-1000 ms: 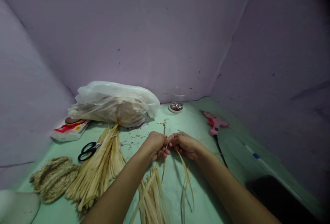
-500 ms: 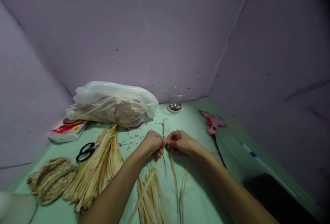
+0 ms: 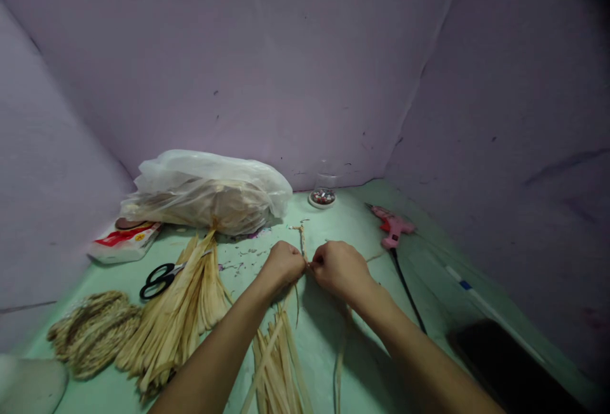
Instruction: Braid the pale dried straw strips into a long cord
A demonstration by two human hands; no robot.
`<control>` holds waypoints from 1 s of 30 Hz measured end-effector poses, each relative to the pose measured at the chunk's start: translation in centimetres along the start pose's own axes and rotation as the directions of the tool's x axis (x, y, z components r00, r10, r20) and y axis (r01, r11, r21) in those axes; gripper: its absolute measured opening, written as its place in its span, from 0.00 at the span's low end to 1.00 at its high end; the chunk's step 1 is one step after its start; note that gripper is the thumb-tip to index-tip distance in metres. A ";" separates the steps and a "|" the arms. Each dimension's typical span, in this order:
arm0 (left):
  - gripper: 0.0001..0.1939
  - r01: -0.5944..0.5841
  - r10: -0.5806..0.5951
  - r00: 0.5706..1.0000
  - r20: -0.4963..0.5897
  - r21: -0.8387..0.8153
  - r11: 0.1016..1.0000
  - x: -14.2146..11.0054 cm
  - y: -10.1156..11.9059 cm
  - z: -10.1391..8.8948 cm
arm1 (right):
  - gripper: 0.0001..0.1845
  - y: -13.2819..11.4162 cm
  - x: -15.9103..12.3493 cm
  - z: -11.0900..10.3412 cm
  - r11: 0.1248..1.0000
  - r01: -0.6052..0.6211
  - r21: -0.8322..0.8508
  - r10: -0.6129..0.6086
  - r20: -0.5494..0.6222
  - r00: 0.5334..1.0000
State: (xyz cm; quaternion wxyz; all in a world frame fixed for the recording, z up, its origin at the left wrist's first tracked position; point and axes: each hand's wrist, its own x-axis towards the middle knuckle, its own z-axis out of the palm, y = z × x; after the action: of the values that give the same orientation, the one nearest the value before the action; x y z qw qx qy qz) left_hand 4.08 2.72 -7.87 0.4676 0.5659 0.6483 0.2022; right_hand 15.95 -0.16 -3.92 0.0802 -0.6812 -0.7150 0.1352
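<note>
My left hand [image 3: 284,263] and my right hand [image 3: 337,267] meet over the green table [image 3: 343,223], both closed in a pinch on thin dried straw strips. A short braided piece [image 3: 302,237] sticks up beyond my knuckles. Loose ends of the strips [image 3: 296,300] hang down between my wrists. More dried strips [image 3: 276,363] lie flat on the table under my forearms.
A large bundle of dried strips [image 3: 181,312] lies left, with black scissors [image 3: 159,279] beside it and coiled braid [image 3: 90,331] further left. A plastic bag of husks [image 3: 210,192], a red-white packet [image 3: 124,240], a small jar [image 3: 325,190] and a pink glue gun [image 3: 391,226] sit behind. Purple walls enclose the table.
My right hand has turned palm-down and closed in toward the left. The strips that trailed out to the right now hang under my hands.
</note>
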 end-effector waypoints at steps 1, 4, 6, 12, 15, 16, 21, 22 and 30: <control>0.06 0.035 -0.036 0.999 -0.004 -0.024 0.999 -0.2 0.2 0.0 | 0.11 -0.3 -0.3 -0.2 1.000 -0.012 -0.008 0.013 0.013 1.000; 0.09 0.119 -0.124 0.992 -0.022 -0.164 0.979 -0.8 1.0 0.1 | 0.12 -1.7 -1.4 -0.1 0.999 -0.002 -0.036 0.003 0.031 1.000; 0.10 0.130 -0.140 0.990 -0.024 -0.249 0.960 -1.2 1.5 0.0 | 0.11 -2.8 -2.2 0.4 0.999 0.042 -0.029 -0.040 0.052 0.998; 0.10 0.092 -0.093 0.996 0.013 -0.329 0.940 -1.8 2.3 -0.8 | 0.11 -3.7 -2.9 0.7 0.991 0.130 0.029 -0.132 0.069 0.989; 0.08 0.107 -0.098 0.994 0.043 -0.320 0.941 -1.8 2.1 -1.2 | 0.09 -1.5 -1.5 -1.2 0.977 0.119 0.176 -0.142 0.126 0.982; 0.06 0.115 -0.100 0.993 0.065 -0.307 0.945 -1.7 1.9 -1.3 | 0.10 -0.6 -0.9 -1.9 0.962 0.092 0.255 -0.123 0.110 0.986; 0.02 0.111 -0.066 0.985 0.162 -0.291 0.950 -1.3 1.3 -1.5 | 0.11 2.2 1.2 -1.9 0.935 -0.077 0.346 0.105 -0.062 0.993; 0.02 0.114 -0.064 0.983 0.174 -0.293 0.949 -1.2 1.2 -1.5 | 0.10 2.2 1.4 -1.3 0.937 -0.069 0.343 0.095 -0.060 0.994; 0.03 0.126 -0.065 0.977 0.205 -0.298 0.946 -0.8 0.9 -1.6 | 0.08 1.9 2.3 2.2 0.718 -0.259 0.646 0.072 0.301 0.951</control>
State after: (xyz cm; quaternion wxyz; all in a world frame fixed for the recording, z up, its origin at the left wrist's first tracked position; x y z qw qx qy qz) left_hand 3.21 2.64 -6.05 0.6202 0.4703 0.5870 0.2227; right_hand 16.96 1.99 -6.71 0.2181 -0.6430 -0.5559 0.4794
